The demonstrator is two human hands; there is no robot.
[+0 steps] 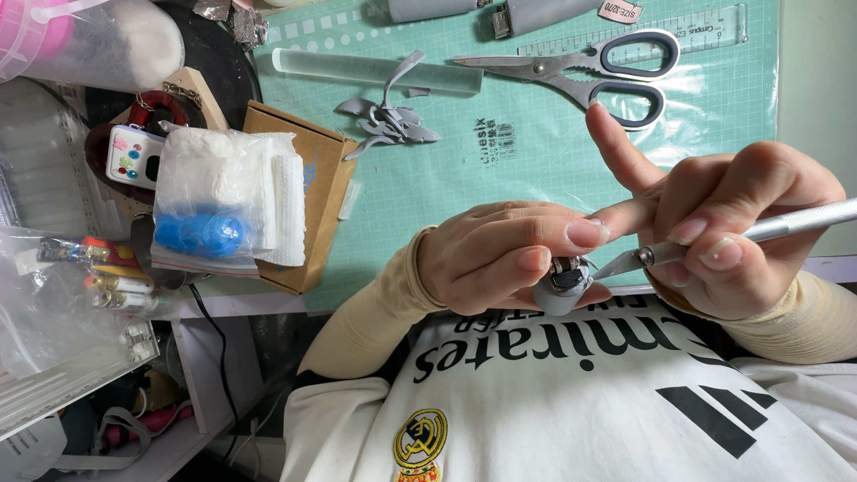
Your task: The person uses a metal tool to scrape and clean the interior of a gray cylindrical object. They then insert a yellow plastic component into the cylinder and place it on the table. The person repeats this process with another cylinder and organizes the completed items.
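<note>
Low in the frame's centre, a small grey model piece (564, 287) sits pinched in the left hand (500, 254). Right hand (741, 232) grips a craft knife (714, 243), blade touching it. Scissors (594, 67) lie upper right on the green cutting mat (500, 170).

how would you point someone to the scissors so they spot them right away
Start at the green cutting mat that covers the desk. Near its far edge, just in front of a clear ruler, lie the scissors, blades shut and pointing toward a clear plastic bar. They alone have dark handle loops with pale rims and steel blades.
</note>
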